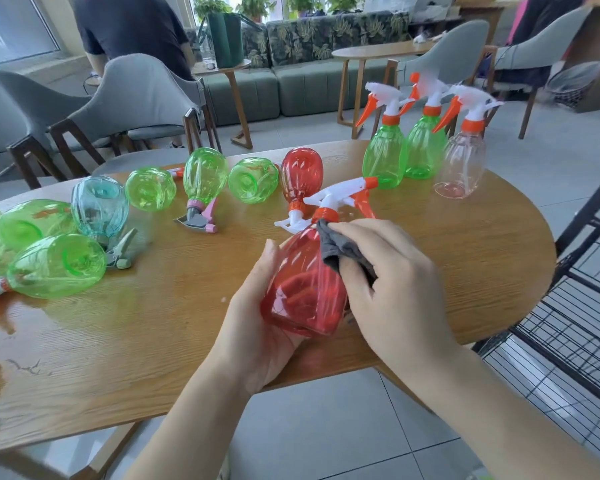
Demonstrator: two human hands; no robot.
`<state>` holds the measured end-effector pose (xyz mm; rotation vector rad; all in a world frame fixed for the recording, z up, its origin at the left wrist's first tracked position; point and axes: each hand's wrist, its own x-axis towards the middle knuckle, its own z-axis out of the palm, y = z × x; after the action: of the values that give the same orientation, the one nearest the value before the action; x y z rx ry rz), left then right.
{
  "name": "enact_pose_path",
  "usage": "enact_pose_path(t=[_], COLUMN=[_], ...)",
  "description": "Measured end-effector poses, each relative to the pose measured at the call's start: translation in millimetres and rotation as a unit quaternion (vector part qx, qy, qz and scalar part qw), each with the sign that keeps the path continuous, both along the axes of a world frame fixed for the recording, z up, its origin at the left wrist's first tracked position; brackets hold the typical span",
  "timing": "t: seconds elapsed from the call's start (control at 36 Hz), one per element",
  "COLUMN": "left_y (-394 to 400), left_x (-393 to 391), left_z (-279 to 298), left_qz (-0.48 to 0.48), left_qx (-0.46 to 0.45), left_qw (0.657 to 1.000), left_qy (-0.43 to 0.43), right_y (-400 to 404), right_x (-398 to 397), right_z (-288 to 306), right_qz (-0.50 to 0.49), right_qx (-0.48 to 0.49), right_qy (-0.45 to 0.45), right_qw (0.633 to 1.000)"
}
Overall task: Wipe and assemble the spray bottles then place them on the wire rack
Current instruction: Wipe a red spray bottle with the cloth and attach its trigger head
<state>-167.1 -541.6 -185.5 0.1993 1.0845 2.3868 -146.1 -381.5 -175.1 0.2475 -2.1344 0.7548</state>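
Head view: a person wipes a red spray bottle (303,292) held over the near edge of the wooden table (153,323).
Left hand (257,327): cups the bottle's base from below, fingers curled round it, thumb up along the left side.
Right hand (392,282): fingers pressed together and bent, pinching a grey cloth (340,249) against the bottle's shoulder, just below the orange collar.
Slip risk: the smooth plastic body is tilted and supported mostly at its base; a hard rub near the neck could twist it out of the palm onto the floor tiles.
Trigger head (340,195): whether it is screwed tight, I cannot tell; if loose, wiping there could shift it.
Knock risk: a second red bottle (301,178) lies just beyond, and three upright bottles (423,147) stand far right; a swing of the nozzle could topple them.
Wire rack (568,323): at the right, close to the right elbow, which might catch it.
Wet patch: the table's left part looks wet, so bottles set there could need wiping again.
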Motion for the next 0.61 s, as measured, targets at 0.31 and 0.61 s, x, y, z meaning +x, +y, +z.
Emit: enact_pose_path(t=[0.31,0.61], left_y=[0.6,-2.9], left_x=[-0.4,-3.4], left_z=[6.3,2.2], left_qz=[0.008,-0.04], left_qx=[0.007,0.097], left_qw=[1.0,0.993], left_qy=[-0.005,-0.06], right_y=[0.2,-3.5], right_x=[4.8,11.0], right_z=[-5.5,-21.3], right_qz=[0.072,0.197], right_qx=[-0.047,0.038], right_qy=[0.037,0.119], right_qw=[0.996,0.972])
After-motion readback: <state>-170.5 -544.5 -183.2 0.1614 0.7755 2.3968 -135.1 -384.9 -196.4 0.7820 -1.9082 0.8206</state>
